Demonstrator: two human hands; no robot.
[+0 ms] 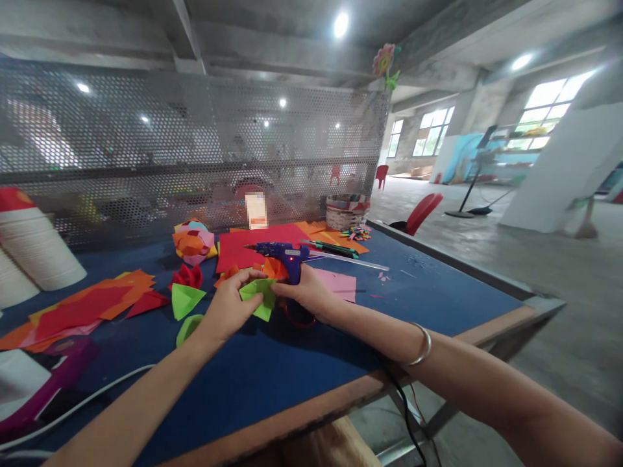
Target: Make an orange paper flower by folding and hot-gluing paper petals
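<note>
A folded light-green paper piece [263, 306] is between my two hands, above the blue tabletop. My left hand [233, 305] pinches its left side, with the thumb across the front. My right hand [306, 292] has its fingertips closed at the right edge of the same paper. Just behind my right hand is a blue glue gun [287, 251], nozzle to the left, with a small red light lit and a clear glue stick out its back. My fingers cover its lower handle. Two more green folded pieces, a pointed one [187, 300] and a partly hidden one [187, 329], lie left.
Red paper sheets [263, 235], a multicoloured paper ball [193, 241], a wicker basket [347, 211] and a cutter knife [335, 249] lie further back. Coloured sheets [107, 298], white cup stacks [41, 243] and a purple tool [58, 376] are left. A perforated panel [195, 130] backs the table.
</note>
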